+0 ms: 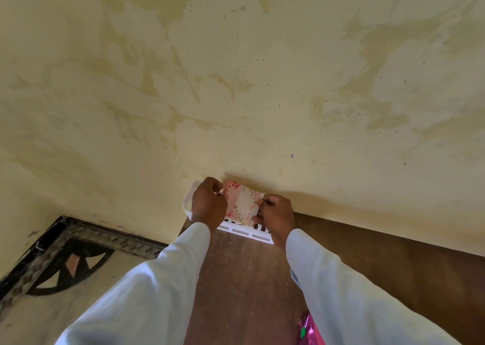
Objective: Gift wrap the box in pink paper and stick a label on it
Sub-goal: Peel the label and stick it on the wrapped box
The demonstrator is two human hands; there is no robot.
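Your left hand (208,204) and right hand (277,213) pinch the floral label sheet (242,203) at its 9 and 3 o'clock edges, over the white basket (244,231) at the table's (244,279) 12 o'clock edge, probably to peel a label. Pink paper (308,329) shows at 5 o'clock.

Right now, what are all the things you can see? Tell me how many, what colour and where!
label sheet: 1, pink and white with flowers, held over the basket
basket: 1, white, slotted, far table edge by the wall
shiny wrapping: 1, pink, bottom edge, partly hidden
table: 1, brown, under the arms
wall: 1, stained yellow, behind
patterned border: 1, black, lower left
sleeves: 2, pale
left hand: pinches the sheet's left edge
right hand: pinches its right edge
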